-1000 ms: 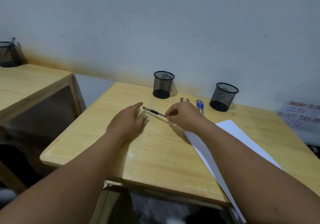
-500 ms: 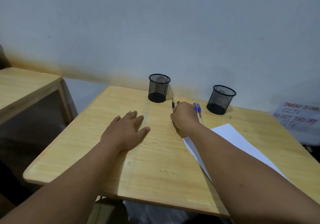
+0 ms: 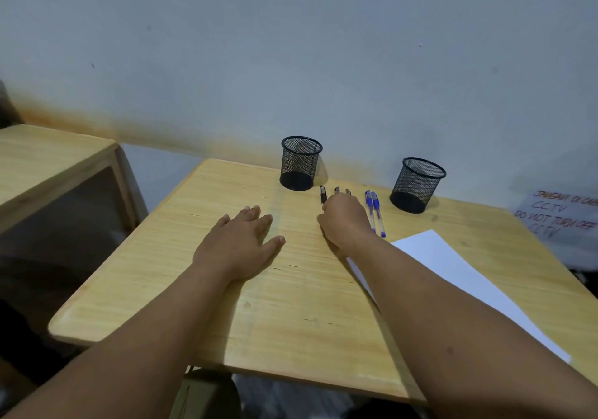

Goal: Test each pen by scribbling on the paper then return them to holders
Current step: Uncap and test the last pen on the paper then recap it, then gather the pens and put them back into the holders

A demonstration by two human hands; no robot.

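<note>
Left hand (image 3: 241,240) lies flat on the pale wooden desk (image 3: 291,308), fingers straight and a little spread, palm down, holding nothing. Forearm runs in from the near left. Far of it stands the left black mesh pen holder (image 3: 301,163), which looks empty.

Right hand (image 3: 343,219) is curled, knuckles up, over the black pens (image 3: 323,193) lying between the two holders; whether it grips one cannot be told, since the fingertips are hidden. Two more dark pen ends show just beyond its knuckles.

Step in hand, by my reading: taking or setting down one black pen. Best done by pinching a single barrel near its middle and lifting clear of its neighbours.

Two blue-capped clear pens (image 3: 375,213) lie just right of that hand. Right black mesh pen holder (image 3: 417,184) stands far right. White sheet of paper (image 3: 453,276) lies on the near right, partly under the right forearm.
</note>
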